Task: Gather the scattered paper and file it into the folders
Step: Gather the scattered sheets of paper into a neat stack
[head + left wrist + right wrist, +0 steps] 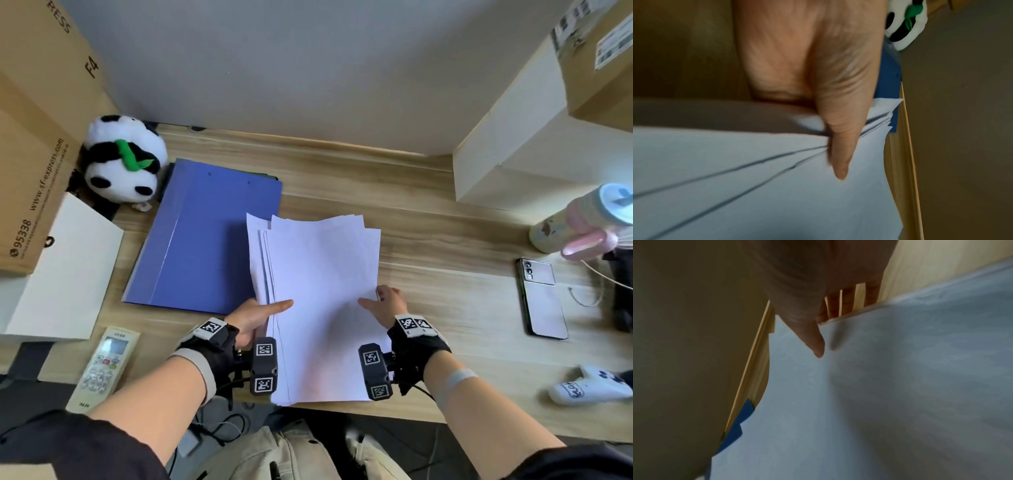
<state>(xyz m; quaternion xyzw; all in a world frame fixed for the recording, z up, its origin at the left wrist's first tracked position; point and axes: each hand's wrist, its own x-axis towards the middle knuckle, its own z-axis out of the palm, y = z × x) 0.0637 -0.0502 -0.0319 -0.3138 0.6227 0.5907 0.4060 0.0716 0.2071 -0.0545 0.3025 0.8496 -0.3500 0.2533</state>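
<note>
A loose stack of white paper (322, 291) lies on the wooden desk, its sheets fanned at the far and left edges. My left hand (255, 317) grips the stack's left edge, thumb on top, fingers underneath. In the left wrist view the thumb (840, 146) presses into the paper (756, 186) and creases it. My right hand (383, 305) holds the right edge, thumb on top; in the right wrist view its fingers (846, 300) reach under the paper (859, 402). A closed blue folder (202, 236) lies to the left, its right side under the sheets.
A panda plush (125, 161) sits behind the folder, cardboard boxes (37, 120) and a white box (65, 270) at the left, a remote (104, 366) near the front edge. A phone (543, 298), a bottle (582, 219) and a white box (524, 154) stand at the right.
</note>
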